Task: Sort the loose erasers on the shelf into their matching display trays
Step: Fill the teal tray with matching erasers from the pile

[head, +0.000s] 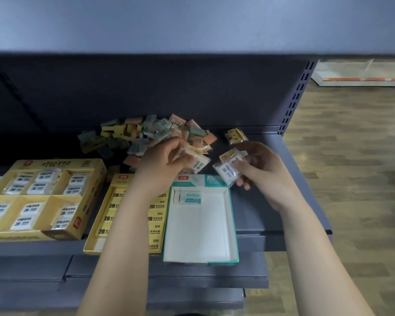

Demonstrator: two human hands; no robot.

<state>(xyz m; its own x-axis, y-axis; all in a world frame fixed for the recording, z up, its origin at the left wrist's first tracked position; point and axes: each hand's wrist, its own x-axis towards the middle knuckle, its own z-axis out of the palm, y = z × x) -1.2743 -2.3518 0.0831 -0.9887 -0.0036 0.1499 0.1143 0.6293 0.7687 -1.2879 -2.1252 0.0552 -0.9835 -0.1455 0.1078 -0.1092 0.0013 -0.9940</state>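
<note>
Holding two catches over the teal-rimmed tray (235, 224): my left hand (164, 163) pinches crinkly clear-wrapped erasers (200, 161) just behind its back flap. My right hand (262, 172), fingers (243, 166) curled, grips a glossy white 2B eraser packet (227, 172) at its back right corner, label up, I reckon for matching. Behind the tray, the pastel block pile (144, 135) sits on the shelf (283, 201); one teal-labelled eraser (189, 197) lies inside.

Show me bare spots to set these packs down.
Bare shelf lies right of the teal tray, out to the edge. The tray's floor is bare except one eraser at back left. Crowded: the eraser pile behind, the yellow trays left.
</note>
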